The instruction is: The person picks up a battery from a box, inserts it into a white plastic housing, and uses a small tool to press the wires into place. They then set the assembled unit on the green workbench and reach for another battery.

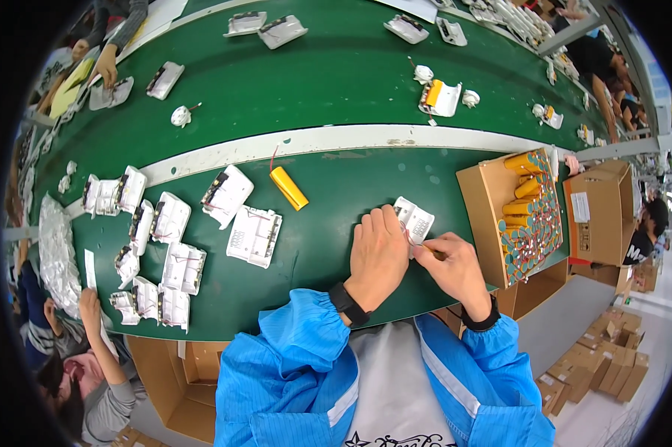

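Note:
On the green bench in front of me lies a white plastic housing [419,215] with slotted vents. My left hand [377,255] is closed over its left side, the fingers curled and partly hiding it. Close to the housing's lower edge, my right hand [455,270] is closed in a pinch; what sits between thumb and fingertips is too small to make out. A thin reddish wire shows between the two hands. Left of them rests a yellow cylindrical battery pack [288,188] with a red lead. Another open white housing [254,236] with wires inside lies farther left.
Several white housings [170,217] cluster on the bench's left. A cardboard box [483,223] of yellow battery packs stands at right, another carton [600,208] beyond. Past a white rail [351,138] runs a green conveyor [298,89] carrying parts. Other people work at left; a clear plastic bag [58,253] lies there.

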`<state>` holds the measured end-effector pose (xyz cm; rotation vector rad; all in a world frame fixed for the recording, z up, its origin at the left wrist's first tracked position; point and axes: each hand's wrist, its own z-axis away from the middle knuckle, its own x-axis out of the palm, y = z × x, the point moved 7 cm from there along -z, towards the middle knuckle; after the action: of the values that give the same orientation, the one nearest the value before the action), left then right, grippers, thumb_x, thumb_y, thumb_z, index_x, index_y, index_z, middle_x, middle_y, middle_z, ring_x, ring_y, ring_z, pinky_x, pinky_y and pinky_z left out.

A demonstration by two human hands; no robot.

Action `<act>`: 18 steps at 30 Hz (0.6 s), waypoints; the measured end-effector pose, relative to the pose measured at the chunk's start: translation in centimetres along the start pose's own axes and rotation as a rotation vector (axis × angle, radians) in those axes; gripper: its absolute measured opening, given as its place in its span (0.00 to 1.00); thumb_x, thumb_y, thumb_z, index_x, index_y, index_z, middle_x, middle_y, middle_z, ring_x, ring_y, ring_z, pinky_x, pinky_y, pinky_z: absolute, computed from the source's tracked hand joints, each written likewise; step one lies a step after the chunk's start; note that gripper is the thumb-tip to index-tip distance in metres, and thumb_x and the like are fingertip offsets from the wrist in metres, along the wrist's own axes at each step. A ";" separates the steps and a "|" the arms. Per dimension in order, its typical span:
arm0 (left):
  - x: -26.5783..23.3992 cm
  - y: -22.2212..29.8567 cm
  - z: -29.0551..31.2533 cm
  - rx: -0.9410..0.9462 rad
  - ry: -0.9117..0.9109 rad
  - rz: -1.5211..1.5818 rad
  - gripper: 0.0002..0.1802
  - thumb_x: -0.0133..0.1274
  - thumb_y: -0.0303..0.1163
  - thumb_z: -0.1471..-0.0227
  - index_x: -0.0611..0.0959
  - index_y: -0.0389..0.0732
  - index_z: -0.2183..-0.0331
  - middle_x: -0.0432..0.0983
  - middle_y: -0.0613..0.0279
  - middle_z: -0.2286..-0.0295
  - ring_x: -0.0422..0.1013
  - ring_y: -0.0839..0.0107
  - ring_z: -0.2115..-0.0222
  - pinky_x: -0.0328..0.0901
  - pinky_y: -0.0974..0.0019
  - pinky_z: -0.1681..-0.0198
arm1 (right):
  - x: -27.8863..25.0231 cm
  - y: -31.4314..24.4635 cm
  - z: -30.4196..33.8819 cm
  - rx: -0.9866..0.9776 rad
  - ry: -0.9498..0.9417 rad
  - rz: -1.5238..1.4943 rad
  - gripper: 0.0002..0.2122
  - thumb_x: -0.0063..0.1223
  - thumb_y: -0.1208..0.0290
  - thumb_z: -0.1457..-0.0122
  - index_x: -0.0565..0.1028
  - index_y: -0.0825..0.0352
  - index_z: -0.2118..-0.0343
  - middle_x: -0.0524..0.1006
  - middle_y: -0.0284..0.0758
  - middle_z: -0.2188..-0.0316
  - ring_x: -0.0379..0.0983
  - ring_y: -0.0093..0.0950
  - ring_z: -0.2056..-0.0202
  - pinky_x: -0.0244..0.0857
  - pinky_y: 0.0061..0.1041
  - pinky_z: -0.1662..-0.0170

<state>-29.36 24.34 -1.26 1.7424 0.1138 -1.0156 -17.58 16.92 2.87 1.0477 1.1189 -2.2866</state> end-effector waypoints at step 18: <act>-0.3 -0.2 0.8 0.034 0.039 0.018 0.37 0.59 0.29 0.55 0.65 0.23 0.45 0.67 0.50 0.64 0.66 0.58 0.64 0.60 0.60 0.64 | -1.2 -6.3 -1.3 -0.741 0.031 0.021 0.19 0.69 0.79 0.60 0.82 0.62 0.60 0.74 0.42 0.49 0.69 0.42 0.44 0.67 0.35 0.43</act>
<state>-30.13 23.86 -1.24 1.7910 0.1061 -0.9762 -20.09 21.74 6.42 0.7744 1.7523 -1.5991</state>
